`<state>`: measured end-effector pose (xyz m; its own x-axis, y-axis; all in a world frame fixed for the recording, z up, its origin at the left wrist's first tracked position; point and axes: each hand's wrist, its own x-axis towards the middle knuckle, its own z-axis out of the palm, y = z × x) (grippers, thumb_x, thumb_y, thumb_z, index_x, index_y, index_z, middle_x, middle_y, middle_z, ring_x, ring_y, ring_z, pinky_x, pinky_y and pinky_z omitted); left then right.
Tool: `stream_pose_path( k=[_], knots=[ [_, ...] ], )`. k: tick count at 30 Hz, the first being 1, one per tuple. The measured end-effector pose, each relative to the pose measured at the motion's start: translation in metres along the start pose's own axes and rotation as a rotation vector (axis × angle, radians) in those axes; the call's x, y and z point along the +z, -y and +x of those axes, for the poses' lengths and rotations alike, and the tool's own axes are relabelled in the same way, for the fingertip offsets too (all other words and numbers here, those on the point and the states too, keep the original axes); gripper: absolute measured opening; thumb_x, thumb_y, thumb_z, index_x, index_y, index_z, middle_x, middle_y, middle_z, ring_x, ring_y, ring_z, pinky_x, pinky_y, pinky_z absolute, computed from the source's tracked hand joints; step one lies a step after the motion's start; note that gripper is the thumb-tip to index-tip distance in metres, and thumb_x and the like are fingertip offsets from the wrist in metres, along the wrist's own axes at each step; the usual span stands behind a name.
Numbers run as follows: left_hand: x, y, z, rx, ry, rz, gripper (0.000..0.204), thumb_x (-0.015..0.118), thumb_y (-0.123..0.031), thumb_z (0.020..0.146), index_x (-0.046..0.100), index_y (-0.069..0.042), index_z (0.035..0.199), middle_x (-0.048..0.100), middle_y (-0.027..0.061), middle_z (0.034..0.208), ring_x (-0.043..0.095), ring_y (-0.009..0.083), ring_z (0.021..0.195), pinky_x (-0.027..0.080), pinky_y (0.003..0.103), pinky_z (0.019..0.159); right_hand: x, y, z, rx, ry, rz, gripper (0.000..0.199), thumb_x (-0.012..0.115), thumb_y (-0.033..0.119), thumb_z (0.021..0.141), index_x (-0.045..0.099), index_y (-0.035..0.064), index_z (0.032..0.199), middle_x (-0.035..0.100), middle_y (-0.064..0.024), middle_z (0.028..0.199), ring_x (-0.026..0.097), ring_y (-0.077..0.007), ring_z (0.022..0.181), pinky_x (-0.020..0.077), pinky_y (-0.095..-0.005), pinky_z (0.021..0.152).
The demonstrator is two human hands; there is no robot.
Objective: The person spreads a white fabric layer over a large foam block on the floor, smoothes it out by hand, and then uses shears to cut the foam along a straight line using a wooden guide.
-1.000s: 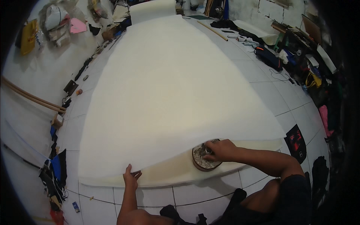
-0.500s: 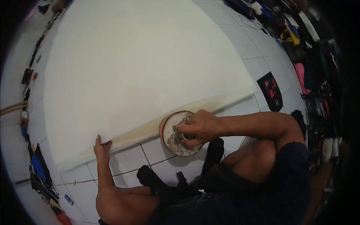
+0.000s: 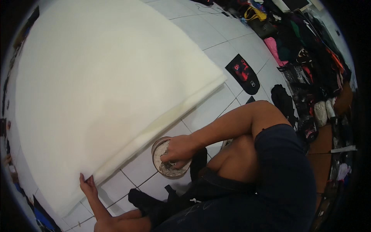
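Observation:
A large cream-white foam sheet [image 3: 112, 65] covers much of the floor ahead of me, its near edge looking double or folded. At the near left corner region, my left hand [image 3: 89, 187] grips that edge, thumb on top and the other fingers partly under it. My right hand [image 3: 178, 150] is closed at the middle of a round, tub-like thing [image 3: 161, 149] with a tan rim and a crusted grey-white top. My fingers hide what they grip there. The round thing is just on my side of the foam edge, between the sheet and my legs.
White floor tiles [image 3: 143, 170] surround the sheet. A black mat-like piece with red marks [image 3: 243, 74] lies off its right corner. Heaped clothes and bags [image 3: 297, 50] line the right side. My bent knee [image 3: 234, 156] and dark-clad feet are close to the round thing.
The view has turned, so the sheet appears further left and more tilted. My right hand and the round thing have come back from overlapping the foam edge. My left hand keeps its grip.

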<state>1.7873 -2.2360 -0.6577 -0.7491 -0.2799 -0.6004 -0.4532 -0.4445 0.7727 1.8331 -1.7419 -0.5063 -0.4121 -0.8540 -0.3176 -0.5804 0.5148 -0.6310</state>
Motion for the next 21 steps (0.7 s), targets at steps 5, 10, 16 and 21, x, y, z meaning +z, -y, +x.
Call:
stream_pose_path(
  k=[5, 10, 16, 21],
  knots=[
    [0.013, -0.007, -0.006, 0.019, -0.043, -0.002, 0.038, 0.059, -0.030, 0.089, 0.053, 0.000, 0.111, 0.060, 0.0095, 0.105, 0.059, 0.0206, 0.098, 0.050, 0.031, 0.083, -0.047, -0.072, -0.015, 0.412, -0.108, 0.463, 0.054, 0.064, 0.054, 0.079, 0.056, 0.0010, 0.075, 0.059, -0.0130, 0.070, 0.058, -0.0201, 0.061, 0.0472, -0.0380, 0.056],
    [0.009, -0.016, -0.005, -0.042, -0.035, 0.092, 0.041, 0.059, -0.036, 0.087, 0.052, -0.005, 0.113, 0.060, 0.0085, 0.107, 0.059, 0.0214, 0.096, 0.049, 0.031, 0.082, -0.057, -0.199, -0.144, 1.188, -0.960, 0.427, 0.050, 0.059, 0.042, 0.085, 0.058, -0.0049, 0.069, 0.057, -0.0126, 0.055, 0.060, -0.0202, 0.047, 0.0505, -0.0347, 0.051],
    [0.016, -0.041, -0.021, -0.119, 0.000, 0.157, 0.047, 0.057, -0.039, 0.087, 0.050, -0.004, 0.118, 0.056, 0.0098, 0.116, 0.052, 0.0227, 0.110, 0.043, 0.032, 0.093, 0.014, -0.246, -0.223, 1.302, -1.575, 1.162, 0.043, 0.067, 0.036, 0.083, 0.060, -0.0068, 0.086, 0.061, -0.0099, 0.065, 0.061, -0.0174, 0.052, 0.0507, -0.0280, 0.043],
    [0.023, -0.064, -0.018, -0.014, 0.078, 0.118, 0.044, 0.051, -0.034, 0.091, 0.048, -0.002, 0.122, 0.056, 0.0139, 0.117, 0.053, 0.0261, 0.110, 0.041, 0.038, 0.096, 0.006, -0.267, -0.220, 1.322, -1.647, 1.364, 0.039, 0.070, 0.040, 0.081, 0.055, 0.0037, 0.089, 0.057, -0.0035, 0.071, 0.053, -0.0092, 0.056, 0.0404, -0.0221, 0.040]
  ],
)
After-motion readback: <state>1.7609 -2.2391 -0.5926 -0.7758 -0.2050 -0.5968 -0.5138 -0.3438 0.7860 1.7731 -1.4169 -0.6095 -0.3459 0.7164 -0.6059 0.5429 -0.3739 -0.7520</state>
